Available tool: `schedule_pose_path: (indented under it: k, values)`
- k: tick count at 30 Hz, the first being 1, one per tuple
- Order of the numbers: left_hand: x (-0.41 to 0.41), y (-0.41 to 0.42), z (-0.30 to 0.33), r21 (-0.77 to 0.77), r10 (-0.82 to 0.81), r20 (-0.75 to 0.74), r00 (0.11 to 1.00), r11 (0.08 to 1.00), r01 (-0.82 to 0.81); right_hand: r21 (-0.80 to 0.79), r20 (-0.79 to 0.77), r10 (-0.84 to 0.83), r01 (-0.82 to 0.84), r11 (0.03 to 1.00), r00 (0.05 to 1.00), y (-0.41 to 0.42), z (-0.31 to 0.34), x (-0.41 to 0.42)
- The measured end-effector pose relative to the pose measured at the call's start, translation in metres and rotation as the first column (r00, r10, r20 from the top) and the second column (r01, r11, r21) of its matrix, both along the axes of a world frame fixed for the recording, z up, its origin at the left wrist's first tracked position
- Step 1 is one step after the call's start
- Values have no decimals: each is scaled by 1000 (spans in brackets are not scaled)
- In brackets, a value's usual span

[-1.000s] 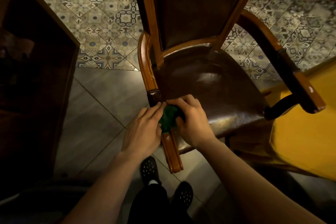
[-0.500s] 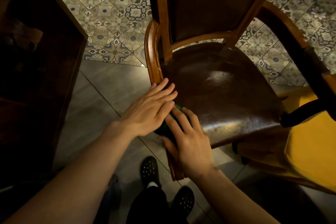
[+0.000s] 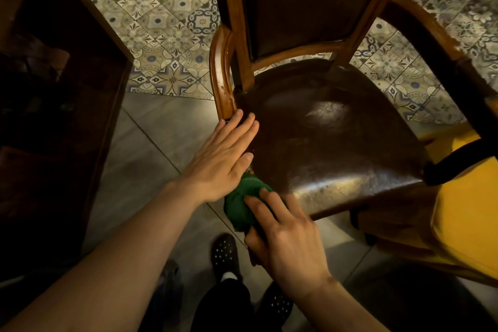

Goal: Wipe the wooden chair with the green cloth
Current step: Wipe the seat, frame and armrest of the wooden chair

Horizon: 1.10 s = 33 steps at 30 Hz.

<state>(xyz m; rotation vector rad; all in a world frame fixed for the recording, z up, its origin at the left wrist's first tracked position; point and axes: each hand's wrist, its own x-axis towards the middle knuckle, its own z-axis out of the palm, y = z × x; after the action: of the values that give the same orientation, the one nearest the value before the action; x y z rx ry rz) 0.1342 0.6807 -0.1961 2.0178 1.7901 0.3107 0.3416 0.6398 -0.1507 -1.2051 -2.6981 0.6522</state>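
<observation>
Chair [image 3: 331, 143], wooden with a dark seat, stood on a tiled floor [image 3: 161, 35]. Left hand [image 3: 221, 162] lay flat and open on its near armrest [image 3: 222, 81], steadying it. Right hand [image 3: 285, 240] closed its grip on the bunched green cloth [image 3: 239, 205] at the armrest's front end. Wiping was underway; likely next, strokes along the arm.

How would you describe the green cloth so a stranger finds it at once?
Find the wooden chair with its dark glossy seat. At the seat's near left corner, the right hand grips the green cloth, bunched beside the left hand. Nothing else is green.
</observation>
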Motion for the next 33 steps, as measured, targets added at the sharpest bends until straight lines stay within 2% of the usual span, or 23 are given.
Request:
schedule_pose_path:
  k: [4,10,18,21,24,27,30,33]
  values:
    - [1,-1,-3,27,2,-36,999,1000,-1,-51,29,31,-30,998,999,-15,6,21]
    - [4,-2,-4,43,16,-56,998,999,-14,-47,51,92,-89,995,994,-35,8,47]
    - [9,-5,-5,93,49,-101,994,995,-39,-175,67,123,-110,978,990,-42,14,72]
    - [14,-6,-3,80,83,-116,990,994,-74,-173,58,22,-12,985,998,-35,26,76]
    - [36,-7,-2,38,214,-95,972,977,-211,-164,38,-152,157,974,988,-15,42,77]
    - [58,-6,-1,39,325,-115,938,946,-323,-186,-100,-324,302,935,941,21,53,78]
    - [61,-5,0,57,365,-106,925,931,-361,-210,-239,-451,408,889,860,70,51,68]
    - [60,-4,1,46,364,-84,927,931,-362,-217,-363,-429,373,902,827,123,55,32]
